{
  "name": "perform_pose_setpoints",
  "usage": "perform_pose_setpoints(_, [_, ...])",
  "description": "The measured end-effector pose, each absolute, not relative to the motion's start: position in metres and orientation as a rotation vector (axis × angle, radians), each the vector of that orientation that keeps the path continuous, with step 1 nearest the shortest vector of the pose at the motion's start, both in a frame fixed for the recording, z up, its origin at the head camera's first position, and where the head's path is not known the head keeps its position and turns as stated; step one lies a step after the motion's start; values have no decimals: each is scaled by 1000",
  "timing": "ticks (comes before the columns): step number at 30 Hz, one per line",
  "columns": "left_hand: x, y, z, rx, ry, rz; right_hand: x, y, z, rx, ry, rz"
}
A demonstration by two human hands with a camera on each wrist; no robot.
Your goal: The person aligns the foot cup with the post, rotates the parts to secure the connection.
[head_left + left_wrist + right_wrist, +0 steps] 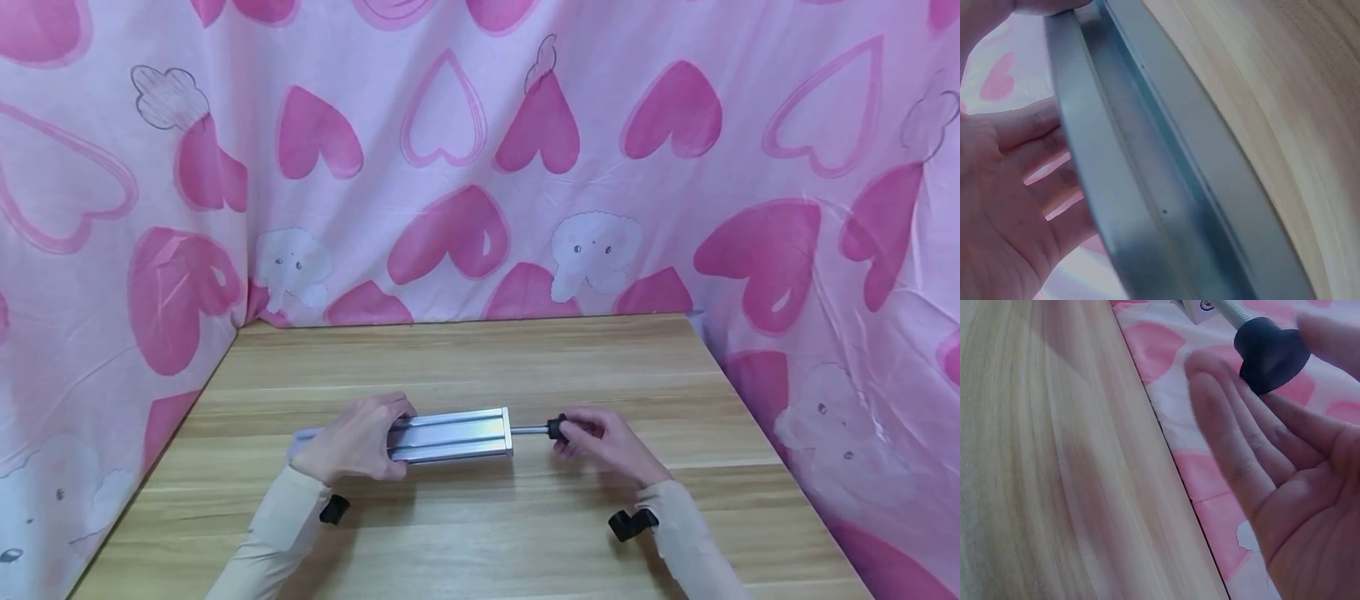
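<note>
My left hand grips a silver aluminium profile with lengthwise grooves, thumb on the near side and fingers at the far side. It is held nearly level over the table. In the left wrist view, the grooved metal runs diagonally past the spread fingers. Out of the profile's right end plate comes a thin rod, whose thread shows in the right wrist view. A black knob caps the rod. My right hand holds this knob between thumb and fingers.
Under both hands lies a wood-grain table. A pink heart-print cloth hangs along its back and both sides. A pale lilac piece shows behind the left hand. Black mounts sit on the wrists.
</note>
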State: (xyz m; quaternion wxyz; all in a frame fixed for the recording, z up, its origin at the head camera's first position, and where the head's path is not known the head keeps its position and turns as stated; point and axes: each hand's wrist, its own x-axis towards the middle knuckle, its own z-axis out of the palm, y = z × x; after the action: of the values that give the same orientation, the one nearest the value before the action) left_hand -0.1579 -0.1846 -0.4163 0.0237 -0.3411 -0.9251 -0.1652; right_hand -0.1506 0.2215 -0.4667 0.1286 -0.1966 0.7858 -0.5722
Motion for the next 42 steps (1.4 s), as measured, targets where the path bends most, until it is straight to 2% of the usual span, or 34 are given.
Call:
perform_pose_setpoints(10, [-161, -186, -421, -1084, -2861, -552, -154, 219, -471, -567, 2218, -1660])
perform_pose_setpoints(16, [-162, -190, -424, -1068, -2879, -552, -144, 220, -469, -512, 2471, -1557])
perform_pose_setpoints(25, [-164, -192, -426, -1057, -2890, -569, -144, 211, -466, -797, 2587, -1576])
perform_pose_setpoints(42, [-167, -186, -420, -1058, -2889, -541, -161, 218, -467, -566, 2306, -1604])
